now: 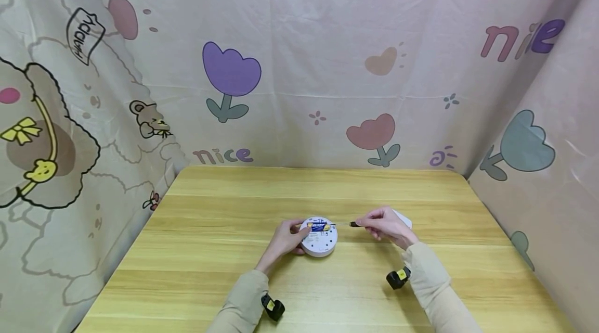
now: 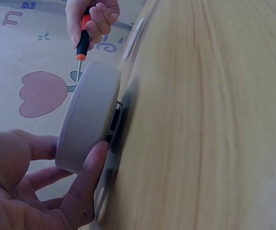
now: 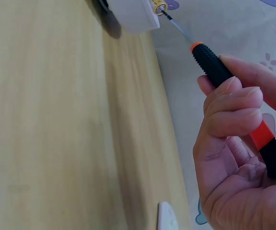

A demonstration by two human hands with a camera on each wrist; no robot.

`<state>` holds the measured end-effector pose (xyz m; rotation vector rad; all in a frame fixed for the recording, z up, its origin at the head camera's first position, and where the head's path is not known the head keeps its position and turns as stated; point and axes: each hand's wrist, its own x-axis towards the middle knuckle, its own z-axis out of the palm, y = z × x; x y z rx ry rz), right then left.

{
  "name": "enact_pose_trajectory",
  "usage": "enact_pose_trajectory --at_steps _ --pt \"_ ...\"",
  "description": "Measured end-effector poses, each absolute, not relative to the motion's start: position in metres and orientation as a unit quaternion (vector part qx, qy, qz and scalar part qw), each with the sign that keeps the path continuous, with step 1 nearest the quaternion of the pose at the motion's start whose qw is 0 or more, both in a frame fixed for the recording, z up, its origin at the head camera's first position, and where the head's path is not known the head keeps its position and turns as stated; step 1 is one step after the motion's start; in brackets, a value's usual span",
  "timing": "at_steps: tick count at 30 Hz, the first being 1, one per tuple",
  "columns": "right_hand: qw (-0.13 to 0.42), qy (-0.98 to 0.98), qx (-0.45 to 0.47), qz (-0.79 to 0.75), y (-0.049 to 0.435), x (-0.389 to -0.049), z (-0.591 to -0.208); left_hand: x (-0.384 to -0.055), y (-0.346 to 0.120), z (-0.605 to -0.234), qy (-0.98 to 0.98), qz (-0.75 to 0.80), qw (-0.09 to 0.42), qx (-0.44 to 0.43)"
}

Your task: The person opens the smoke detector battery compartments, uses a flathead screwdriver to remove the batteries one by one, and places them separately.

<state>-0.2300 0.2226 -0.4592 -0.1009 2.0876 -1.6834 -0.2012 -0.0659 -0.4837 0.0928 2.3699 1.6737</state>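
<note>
My left hand (image 1: 286,237) holds a round white device (image 1: 320,243) by its left side, just above the table. Its upper face bears a blue and yellow battery (image 1: 319,227) and small dark marks. In the left wrist view, the thumb and fingers grip the rim of the device (image 2: 91,115), and a dark bracket shows on its underside. My right hand (image 1: 386,225) grips a black and orange screwdriver (image 3: 212,62) by the handle. The metal shaft points left, its tip at the end of the battery (image 3: 159,6); exact contact cannot be told.
A flat white piece (image 1: 404,218) lies on the wooden table (image 1: 224,208), partly behind the right hand. Printed cloth (image 1: 299,62) hangs behind the table and along both sides. A black camera sits on each wrist.
</note>
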Motion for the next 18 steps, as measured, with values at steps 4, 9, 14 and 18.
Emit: enact_pose_trajectory --at_steps 4,9,14,18 --pt "0.229 0.744 -0.033 -0.627 0.225 -0.230 -0.465 -0.200 -0.066 -0.484 0.814 0.567 0.120 0.035" --pt "0.230 0.725 -0.035 -0.648 0.227 -0.229 -0.469 -0.200 -0.066 -0.484 0.813 0.570 0.117 0.041" --pt "0.226 0.720 -0.041 -0.655 0.227 -0.228 -0.471 -0.200 -0.066 -0.484 0.810 0.573 0.118 0.039" --pt "0.223 0.724 -0.046 -0.651 0.226 -0.227 -0.470 -0.200 -0.066 -0.484 0.809 0.574 0.120 0.036"
